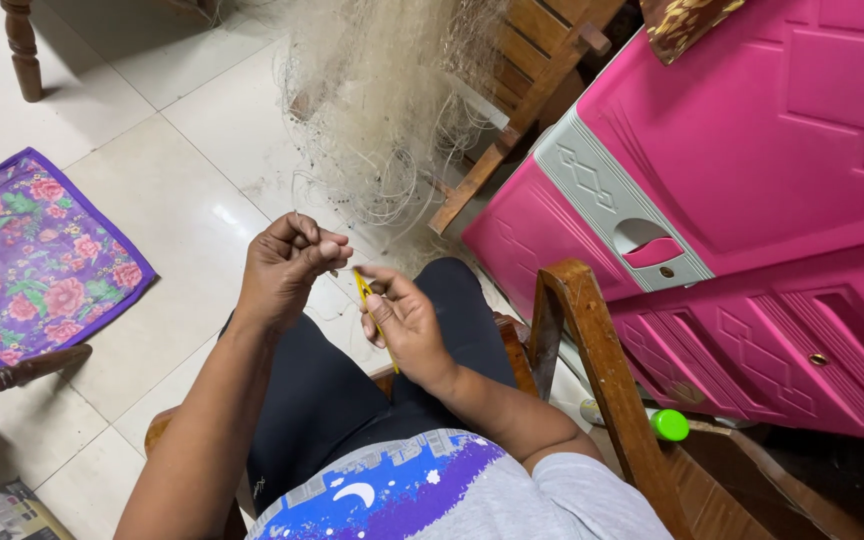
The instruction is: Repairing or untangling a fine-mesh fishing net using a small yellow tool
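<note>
You sit on a wooden chair (592, 350), looking down at both hands held close together above your lap. Your left hand (287, 265) is closed in a pinch on fine pale strands of a fishing net (382, 110), which hangs in a tangled heap just beyond your hands, draped over a second wooden chair (512, 120) farther off. Your right hand (407, 320) grips a slim yellow netting needle (370, 300); its long axis runs from your palm up and to the left, its tip pointing at your left fingertips and nearly touching them. A pink plastic cabinet (752, 150) stands to the right. A purple floral mat (27, 255) lies on the tiled floor (182, 130) at left.
</note>
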